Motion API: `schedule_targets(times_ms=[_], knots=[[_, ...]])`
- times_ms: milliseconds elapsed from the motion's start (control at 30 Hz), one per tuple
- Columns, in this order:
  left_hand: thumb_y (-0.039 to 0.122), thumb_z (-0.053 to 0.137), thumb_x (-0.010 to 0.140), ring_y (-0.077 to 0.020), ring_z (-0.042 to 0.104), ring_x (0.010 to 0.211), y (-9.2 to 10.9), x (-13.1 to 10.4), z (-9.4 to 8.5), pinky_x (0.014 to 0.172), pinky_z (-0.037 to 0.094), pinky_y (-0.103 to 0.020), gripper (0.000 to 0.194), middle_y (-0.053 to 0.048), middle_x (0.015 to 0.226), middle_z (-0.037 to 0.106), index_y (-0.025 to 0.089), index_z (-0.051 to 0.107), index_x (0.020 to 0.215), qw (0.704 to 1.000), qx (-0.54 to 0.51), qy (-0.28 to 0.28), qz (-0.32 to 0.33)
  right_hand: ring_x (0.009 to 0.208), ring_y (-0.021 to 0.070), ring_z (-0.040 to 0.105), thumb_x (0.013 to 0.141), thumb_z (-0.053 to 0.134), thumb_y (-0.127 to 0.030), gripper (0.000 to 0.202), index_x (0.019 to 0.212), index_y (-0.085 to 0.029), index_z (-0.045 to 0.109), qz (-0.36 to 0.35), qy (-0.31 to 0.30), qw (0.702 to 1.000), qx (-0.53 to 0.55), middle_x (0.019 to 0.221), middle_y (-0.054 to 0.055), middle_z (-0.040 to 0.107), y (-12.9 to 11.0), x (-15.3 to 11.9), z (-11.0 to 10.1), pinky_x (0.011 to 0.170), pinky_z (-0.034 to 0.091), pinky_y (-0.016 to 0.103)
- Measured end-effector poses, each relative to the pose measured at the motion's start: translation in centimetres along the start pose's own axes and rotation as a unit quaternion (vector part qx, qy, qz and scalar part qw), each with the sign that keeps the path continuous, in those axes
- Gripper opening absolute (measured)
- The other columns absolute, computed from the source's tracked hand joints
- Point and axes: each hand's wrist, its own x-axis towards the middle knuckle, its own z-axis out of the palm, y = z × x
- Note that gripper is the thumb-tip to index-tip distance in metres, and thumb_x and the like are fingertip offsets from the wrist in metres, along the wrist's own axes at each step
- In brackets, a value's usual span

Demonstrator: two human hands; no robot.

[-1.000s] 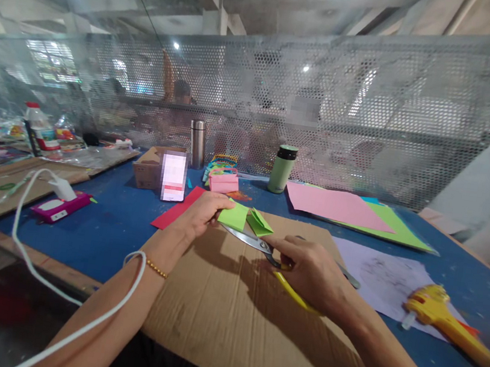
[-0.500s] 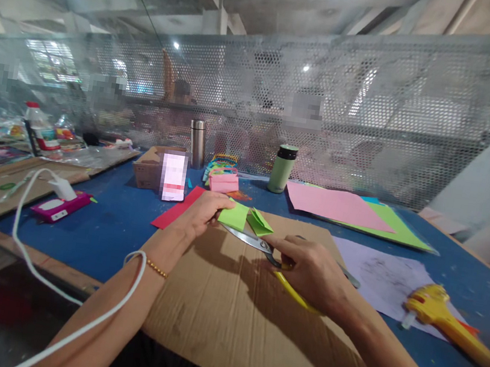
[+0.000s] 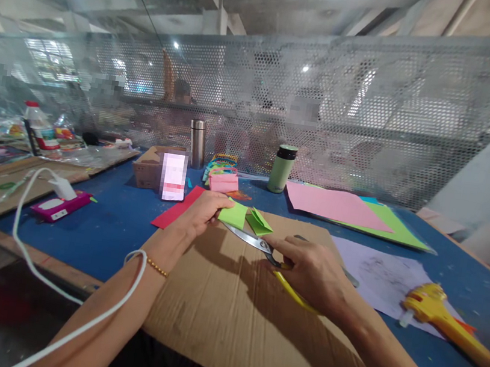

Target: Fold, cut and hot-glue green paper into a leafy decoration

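My left hand (image 3: 205, 209) pinches the left edge of a lime green piece of paper (image 3: 234, 213). In my right hand (image 3: 311, 270) are the scissors (image 3: 251, 240), with yellow handles and silver blades that lie along the lower edge of the green paper. A second folded green piece (image 3: 259, 222) rests just right of the first, on the brown cardboard sheet (image 3: 227, 308). Beside my left wrist a red paper (image 3: 177, 209) lies partly covered. A white cable crosses my left forearm.
Behind stand a green bottle (image 3: 282, 169), a steel flask (image 3: 196, 144), a phone (image 3: 173, 176) and small pink paper bags (image 3: 223, 180). A yellow glue gun (image 3: 426, 303) lies right on lilac paper (image 3: 381, 269). A purple power strip (image 3: 62, 206) is left.
Both hands, the scissors and the green paper hold nearly the same place. The glue gun and papers at the right appear shifted very slightly left.
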Motion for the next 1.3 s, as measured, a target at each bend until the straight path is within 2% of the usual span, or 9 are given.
schedule_targets(times_ms=[233, 333, 433, 533, 700, 833, 1000, 1300], knots=[[0.016, 0.071, 0.070, -0.0082, 0.038, 0.044, 0.3, -0.2, 0.2, 0.043, 0.019, -0.024, 0.014, 0.002, 0.045, 0.045, 0.015, 0.062, 0.060, 0.999, -0.037, 0.025, -0.026, 0.064, 0.0166, 0.060, 0.088, 0.067, -0.024, 0.022, 0.109, -0.028, 0.075, -0.010, 0.020, 1.000, 0.010, 0.080, 0.003, 0.073, 0.0, -0.3, 0.4, 0.060, 0.033, 0.028], [0.015, 0.074, 0.067, -0.0067, 0.036, 0.041, 0.4, -0.3, 0.3, 0.041, 0.017, -0.023, 0.015, 0.004, 0.045, 0.044, 0.015, 0.061, 0.059, 0.997, -0.060, 0.034, -0.030, 0.062, 0.0158, 0.058, 0.090, 0.066, -0.030, 0.019, 0.107, -0.025, 0.076, -0.005, 0.016, 1.000, 0.024, 0.075, 0.002, 0.070, 0.0, -0.3, 0.4, 0.060, 0.033, 0.027], [0.016, 0.076, 0.065, -0.0062, 0.038, 0.039, 0.5, -0.3, 0.1, 0.039, 0.015, -0.022, 0.016, 0.003, 0.047, 0.048, 0.014, 0.062, 0.060, 0.995, -0.088, 0.043, -0.038, 0.057, 0.0150, 0.053, 0.091, 0.067, -0.035, 0.026, 0.112, -0.023, 0.076, 0.010, 0.000, 1.000, 0.018, 0.068, 0.001, 0.065, 0.2, -0.1, 0.1, 0.057, 0.030, 0.027], [0.016, 0.077, 0.065, -0.0054, 0.039, 0.038, 0.8, -0.1, -0.3, 0.037, 0.013, -0.021, 0.016, 0.002, 0.050, 0.052, 0.014, 0.061, 0.063, 0.990, -0.123, 0.053, -0.050, 0.056, 0.0144, 0.051, 0.090, 0.067, -0.038, 0.032, 0.117, -0.023, 0.075, 0.027, 0.000, 0.999, 0.023, 0.069, 0.001, 0.064, 0.6, 0.1, -0.4, 0.056, 0.029, 0.027], [0.015, 0.068, 0.070, -0.0030, 0.026, 0.032, 1.4, 0.1, -1.1, 0.035, 0.016, -0.019, 0.025, 0.008, 0.042, 0.038, 0.017, 0.047, 0.057, 0.979, -0.186, 0.050, -0.074, 0.060, 0.0153, 0.055, 0.089, 0.068, -0.041, 0.033, 0.119, -0.027, 0.075, 0.051, -0.004, 0.997, 0.061, 0.067, -0.001, 0.062, 1.2, 0.1, -1.1, 0.058, 0.033, 0.027], [0.013, 0.061, 0.075, -0.0041, 0.026, 0.031, 1.7, -0.1, -1.1, 0.034, 0.019, -0.019, 0.031, 0.008, 0.040, 0.034, 0.020, 0.039, 0.055, 0.973, -0.215, 0.027, -0.081, 0.060, 0.0154, 0.054, 0.089, 0.069, -0.041, 0.034, 0.120, -0.028, 0.075, 0.065, -0.012, 0.996, 0.066, 0.066, -0.001, 0.062, 1.1, 0.1, -1.4, 0.057, 0.032, 0.027], [0.011, 0.058, 0.077, -0.0046, 0.025, 0.029, 1.8, -0.3, -0.7, 0.033, 0.019, -0.020, 0.029, 0.008, 0.039, 0.034, 0.020, 0.040, 0.056, 0.970, -0.228, 0.018, -0.086, 0.058, 0.0143, 0.052, 0.088, 0.068, -0.040, 0.038, 0.124, -0.027, 0.074, 0.079, -0.011, 0.994, 0.069, 0.069, 0.000, 0.065, 1.0, 0.1, -1.2, 0.057, 0.031, 0.027], [0.011, 0.055, 0.082, -0.0046, 0.026, 0.028, 1.8, -0.3, -0.6, 0.034, 0.018, -0.020, 0.035, 0.006, 0.036, 0.035, 0.019, 0.041, 0.051, 0.968, -0.221, 0.041, -0.107, 0.058, 0.0143, 0.052, 0.088, 0.068, -0.040, 0.040, 0.125, -0.026, 0.074, 0.067, 0.002, 0.996, 0.064, 0.069, 0.000, 0.065, 1.0, 0.0, -1.1, 0.057, 0.031, 0.027]])
